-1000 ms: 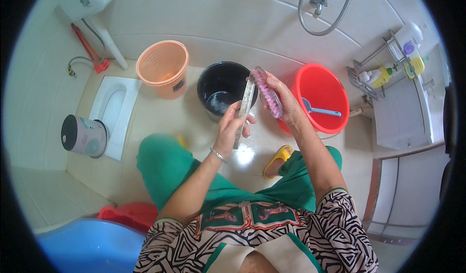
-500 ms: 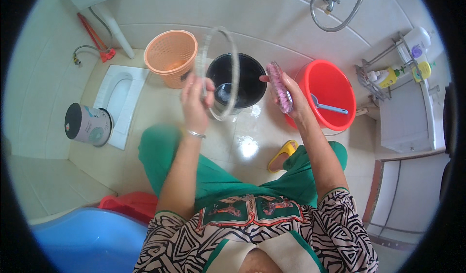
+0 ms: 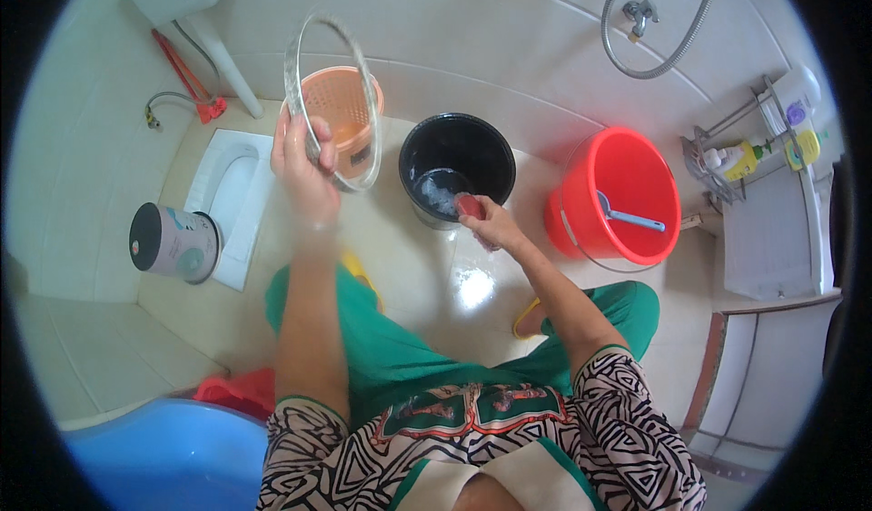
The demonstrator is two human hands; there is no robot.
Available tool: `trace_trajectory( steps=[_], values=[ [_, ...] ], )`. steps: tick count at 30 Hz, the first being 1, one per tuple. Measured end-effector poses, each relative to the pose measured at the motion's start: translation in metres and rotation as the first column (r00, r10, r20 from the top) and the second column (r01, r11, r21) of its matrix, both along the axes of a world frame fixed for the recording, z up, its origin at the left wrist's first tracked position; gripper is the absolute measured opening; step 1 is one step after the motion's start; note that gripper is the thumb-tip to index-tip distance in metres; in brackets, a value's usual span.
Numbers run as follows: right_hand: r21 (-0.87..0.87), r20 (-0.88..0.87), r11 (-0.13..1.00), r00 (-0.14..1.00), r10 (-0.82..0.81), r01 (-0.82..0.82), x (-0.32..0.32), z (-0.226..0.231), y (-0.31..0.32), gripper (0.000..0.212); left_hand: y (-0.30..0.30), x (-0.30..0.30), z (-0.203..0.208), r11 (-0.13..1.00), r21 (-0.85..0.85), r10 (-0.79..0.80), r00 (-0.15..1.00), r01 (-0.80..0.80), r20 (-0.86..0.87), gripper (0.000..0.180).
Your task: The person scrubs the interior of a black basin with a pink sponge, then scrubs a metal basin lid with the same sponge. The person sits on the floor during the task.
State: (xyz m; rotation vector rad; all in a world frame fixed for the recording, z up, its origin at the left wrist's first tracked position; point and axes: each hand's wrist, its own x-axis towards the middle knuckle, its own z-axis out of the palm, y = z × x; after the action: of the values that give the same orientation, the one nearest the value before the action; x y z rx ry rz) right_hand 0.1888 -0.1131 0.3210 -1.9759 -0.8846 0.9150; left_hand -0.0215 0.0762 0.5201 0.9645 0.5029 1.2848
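Observation:
My left hand (image 3: 306, 170) is closed on a clear, see-through ring (image 3: 292, 68), held upright in the air in front of the peach-coloured plastic basket (image 3: 334, 82). In my right hand (image 3: 498, 228) is a scrub brush (image 3: 470, 207), gripped at the near rim of a black bucket (image 3: 490, 152). The brush's reddish back faces up, and a bit of pink bristle shows under the fingers. Whitish, foamy water lies in the bottom of the black bucket.
A red bucket (image 3: 572, 211) with a blue-handled scoop (image 3: 633, 219) in it stands to the right. At left are a squat toilet (image 3: 238, 184) and a patterned bin (image 3: 177, 241). A blue tub (image 3: 173, 452) fills the lower left. A shower hose (image 3: 647, 73) hangs above.
My left hand has carried the ring left and up, from beside the black bucket to before the basket. My right hand has lowered the brush leftward to the bucket's rim, turning its back up.

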Motion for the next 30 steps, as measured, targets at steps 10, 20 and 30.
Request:
trace_trajectory(
  steps=[10,20,30],
  values=[
    [-0.162,-0.107,0.982,0.988,-0.111,0.093,0.011,-0.019,0.013,0.064,0.028,-0.008,-0.004,0.993,-0.026,0.112,0.993,-0.113,-0.034,0.034],
    [-0.095,0.002,0.995,1.0,-0.017,0.017,0.018,0.0,0.002,0.063,0.032,0.005,-0.013,0.997,-0.064,0.037,0.996,-0.043,-0.083,0.035],
    [-0.193,0.01,0.975,0.993,0.116,-0.112,-0.014,0.012,-0.042,0.062,0.008,0.031,-0.031,0.936,-0.181,-0.307,0.952,0.303,0.003,0.037]
  ],
)
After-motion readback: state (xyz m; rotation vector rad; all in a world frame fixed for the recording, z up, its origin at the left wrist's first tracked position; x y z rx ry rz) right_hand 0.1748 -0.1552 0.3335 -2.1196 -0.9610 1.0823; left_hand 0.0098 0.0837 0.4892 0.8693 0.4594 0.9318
